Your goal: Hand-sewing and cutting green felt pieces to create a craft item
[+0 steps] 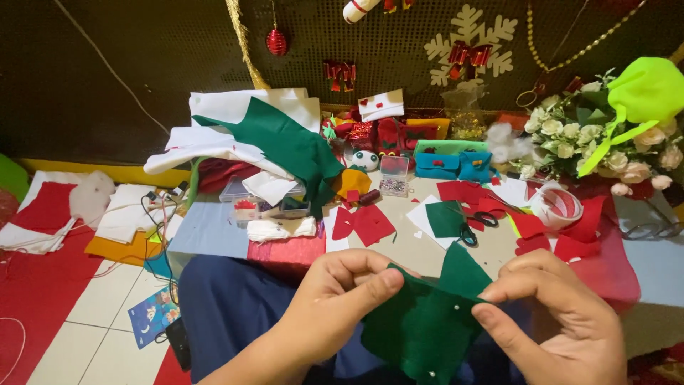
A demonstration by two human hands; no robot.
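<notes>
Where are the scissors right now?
In the head view, the scissors lie right of centre on the low table, next to a small green felt square and red felt scraps, just beyond the right hand.

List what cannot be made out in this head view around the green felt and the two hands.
- Green felt piece: lower edge cut off by the frame; parts hidden under both hands.
- Left hand: fingertips behind the felt hidden.
- Right hand: wrist cut off at the bottom edge.
- Scissors: blades partly hidden by dark green felt.
</notes>
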